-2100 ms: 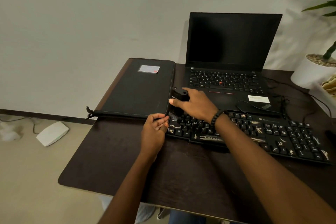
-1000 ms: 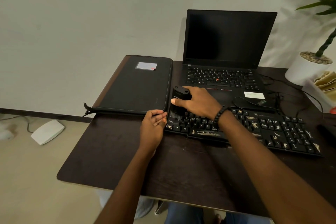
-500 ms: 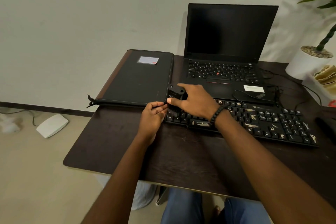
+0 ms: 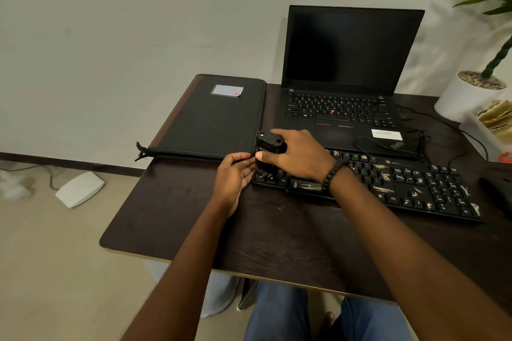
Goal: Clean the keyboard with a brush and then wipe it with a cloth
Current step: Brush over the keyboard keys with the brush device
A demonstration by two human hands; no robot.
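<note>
A black keyboard [image 4: 399, 183] lies across the dark table, with pale scraps of debris scattered over its keys. My right hand [image 4: 296, 155] grips a chunky black brush [image 4: 269, 147] and presses it down on the keyboard's left end. My left hand [image 4: 234, 178] holds the keyboard's left edge, fingers curled against it. The brush's bristles are mostly hidden by my hands. No cloth is in view.
An open black laptop [image 4: 343, 86] stands behind the keyboard. A black sleeve [image 4: 210, 119] lies to its left. Cables [image 4: 426, 135] trail at the right, near a white plant pot [image 4: 462, 97]. A dark object [image 4: 498, 194] lies at the right edge. The table's front edge [image 4: 194, 263] is close.
My right hand has kept the brush on the keyboard's left end with small shifts. My left hand has stayed at the keyboard's left edge. The head camera has moved.
</note>
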